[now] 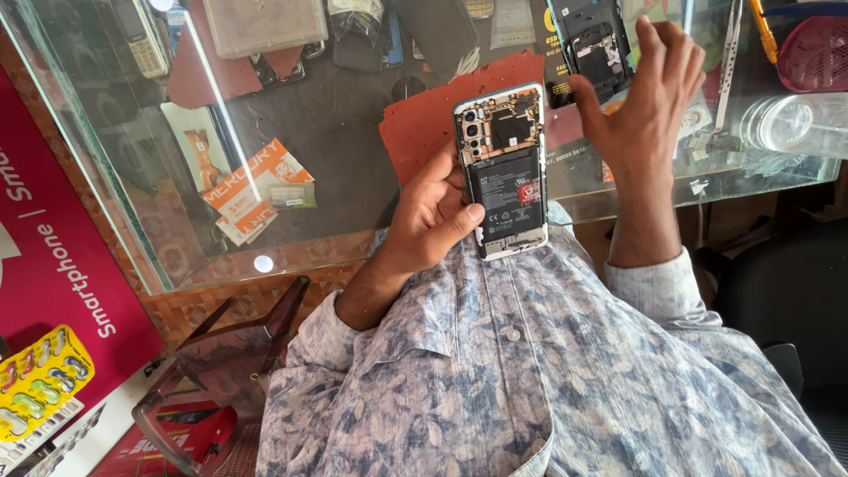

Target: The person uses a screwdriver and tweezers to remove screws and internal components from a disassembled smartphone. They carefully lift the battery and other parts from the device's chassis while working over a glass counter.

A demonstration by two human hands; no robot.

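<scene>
Glass counter (291, 132) beyond my hands; my left hand (428, 216) is clamped on an opened phone (502, 172) (back off, battery showing), right hand (645, 106) w/ fingers spread just beside it, holding nothing.

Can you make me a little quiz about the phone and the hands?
1. True or false: the opened phone has its back cover on.
2. Which hand holds the opened phone: A) left hand B) right hand C) both?
3. Fill in: the red mat lies on a ____ counter.

Key: 1. False, its battery and circuit parts show. 2. A; the right hand is raised, fingers spread, above the counter, holding nothing visible. 3. Glass.
</scene>
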